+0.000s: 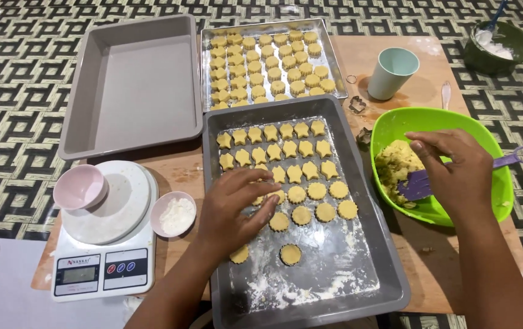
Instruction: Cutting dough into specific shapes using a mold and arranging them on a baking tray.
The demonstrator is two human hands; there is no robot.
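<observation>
Gently now: left hand [237,210], fingers spread flat, should set cookies [301,214] evenly spaced on the tray [389,268]; right hand [453,173] curls loosely over the green bowl [499,158].

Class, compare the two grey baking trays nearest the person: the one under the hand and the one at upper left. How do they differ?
The grey rectangular tray under the left hand holds cookies and scattered flour; the grey tray at upper left holds nothing. The first lies nearer the person, the second farther. Both are rectangular, rimmed metal.

Pale yellow cookies [295,173] on a grey tray [368,231], lime-green bowl [499,183], purple spatula [420,183], black-and-cream geometric floor [11,140].
</observation>
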